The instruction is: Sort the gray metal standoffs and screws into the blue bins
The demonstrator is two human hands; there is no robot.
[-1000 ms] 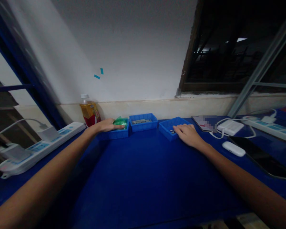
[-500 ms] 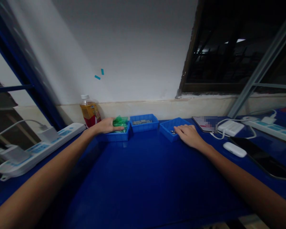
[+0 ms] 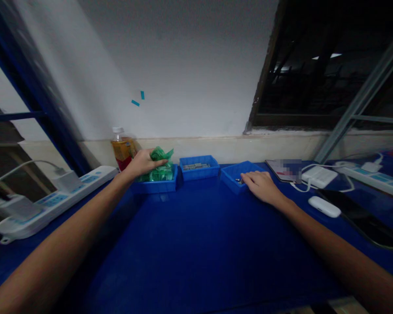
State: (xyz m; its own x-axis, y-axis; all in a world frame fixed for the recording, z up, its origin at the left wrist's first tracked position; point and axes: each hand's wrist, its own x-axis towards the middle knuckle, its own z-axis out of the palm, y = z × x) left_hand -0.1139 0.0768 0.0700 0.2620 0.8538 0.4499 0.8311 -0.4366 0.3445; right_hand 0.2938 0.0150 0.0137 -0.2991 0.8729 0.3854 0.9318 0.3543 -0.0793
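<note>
My left hand [image 3: 142,163] is closed on a crumpled green plastic bag [image 3: 160,154], raised just above the left blue bin [image 3: 157,186]. More green plastic lies inside that bin. On the right, my right hand [image 3: 260,185] rests over the near right side of another blue bin [image 3: 232,170], its fingers curled down together into it. Small shiny metal parts [image 3: 239,180] show at its fingertips; what the fingers pinch is hidden. Between the two stands a middle blue bin [image 3: 199,175] holding several grey metal pieces [image 3: 196,166].
A drink bottle [image 3: 122,150] stands behind my left wrist, by the wall. Power strips [image 3: 57,203] lie along both sides of the blue table [image 3: 190,244]. To the right are a white charger [image 3: 319,176], a white case [image 3: 324,206] and a black phone [image 3: 373,222].
My left hand has lifted a little, pulling the green plastic bag up from the left bin. My right hand stays at the right bin. The view has shifted slightly.
</note>
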